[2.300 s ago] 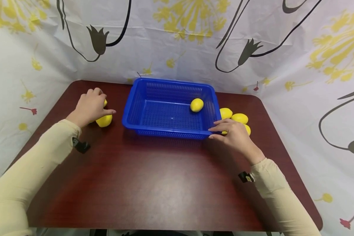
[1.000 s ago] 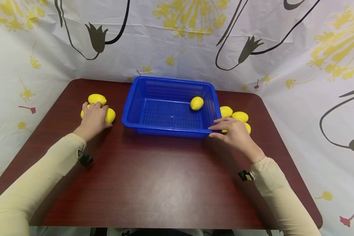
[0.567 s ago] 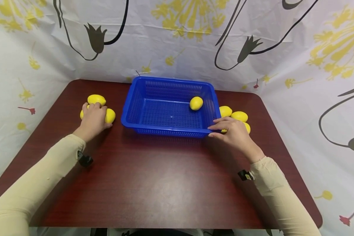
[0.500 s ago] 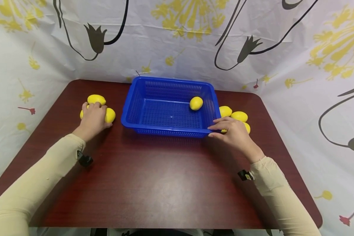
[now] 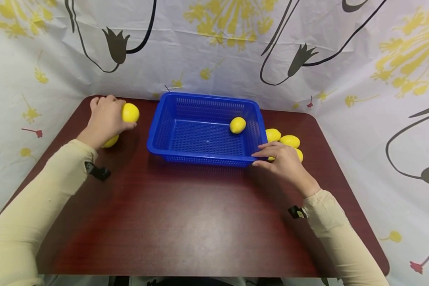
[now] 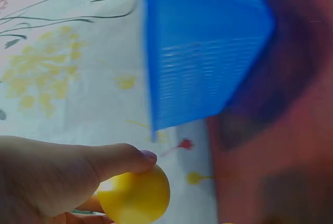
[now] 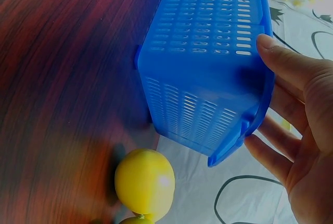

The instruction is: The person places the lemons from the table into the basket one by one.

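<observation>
My left hand (image 5: pixel 105 121) grips a yellow lemon (image 5: pixel 130 113) and holds it above the left part of the table. In the left wrist view the thumb lies over that lemon (image 6: pixel 139 198). Another lemon (image 5: pixel 111 142) shows partly under the hand; anything else there is hidden. At the blue plastic basket (image 5: pixel 196 137), my right hand (image 5: pixel 287 163) pinches the near right corner of the rim. The right wrist view shows its thumb on one side of the basket wall (image 7: pixel 208 41) and fingers on the other. One lemon (image 5: pixel 238 125) lies inside, toward the right.
Several lemons (image 5: pixel 290 141) sit on the dark red wooden table (image 5: pixel 200 222) just right of the basket, partly behind my right hand. A white cloth (image 5: pixel 214 51) with a flower print stands behind the table and along both sides.
My left hand has taken hold of a lemon from the left group and lifted it, moving away from me and slightly left. The right hand and the basket stay in place.
</observation>
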`<move>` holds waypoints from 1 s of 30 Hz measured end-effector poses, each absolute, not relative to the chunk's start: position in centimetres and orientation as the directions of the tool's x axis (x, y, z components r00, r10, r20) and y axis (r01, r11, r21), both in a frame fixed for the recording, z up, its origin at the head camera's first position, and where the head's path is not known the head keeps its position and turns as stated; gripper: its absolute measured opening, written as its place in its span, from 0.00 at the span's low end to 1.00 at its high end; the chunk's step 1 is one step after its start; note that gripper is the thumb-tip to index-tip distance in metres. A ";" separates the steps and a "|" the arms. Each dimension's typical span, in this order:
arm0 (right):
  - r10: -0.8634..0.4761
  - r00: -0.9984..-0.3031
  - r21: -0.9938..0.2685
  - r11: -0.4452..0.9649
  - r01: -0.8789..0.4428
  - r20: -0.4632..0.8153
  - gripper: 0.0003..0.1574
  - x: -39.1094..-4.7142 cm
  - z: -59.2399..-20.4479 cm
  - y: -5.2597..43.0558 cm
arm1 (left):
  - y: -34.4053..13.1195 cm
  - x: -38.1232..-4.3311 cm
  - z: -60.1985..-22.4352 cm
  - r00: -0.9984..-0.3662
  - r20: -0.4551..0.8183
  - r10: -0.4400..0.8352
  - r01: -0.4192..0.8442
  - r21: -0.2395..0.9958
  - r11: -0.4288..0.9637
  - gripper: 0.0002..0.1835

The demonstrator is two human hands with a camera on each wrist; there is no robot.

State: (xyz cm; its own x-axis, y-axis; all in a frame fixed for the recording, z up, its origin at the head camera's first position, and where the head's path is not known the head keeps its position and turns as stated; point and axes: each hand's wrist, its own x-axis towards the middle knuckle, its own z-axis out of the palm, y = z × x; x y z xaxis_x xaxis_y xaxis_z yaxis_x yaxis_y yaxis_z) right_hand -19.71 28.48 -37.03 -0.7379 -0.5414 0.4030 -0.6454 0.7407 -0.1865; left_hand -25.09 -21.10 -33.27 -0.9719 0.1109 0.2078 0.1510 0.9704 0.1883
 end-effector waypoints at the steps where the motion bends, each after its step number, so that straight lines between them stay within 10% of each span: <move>1: -0.542 -0.737 -0.186 0.740 -0.646 0.404 0.20 -19.7 -37.0 28.5 | -21.0 -25.2 -32.7 -0.972 0.208 0.107 0.148 0.193 0.970 0.33; 30: -0.552 -0.722 -0.172 0.732 -0.659 0.418 0.19 -19.6 -37.0 28.5 | -12.4 -29.5 -27.9 -0.915 0.311 0.256 0.323 0.187 0.928 0.26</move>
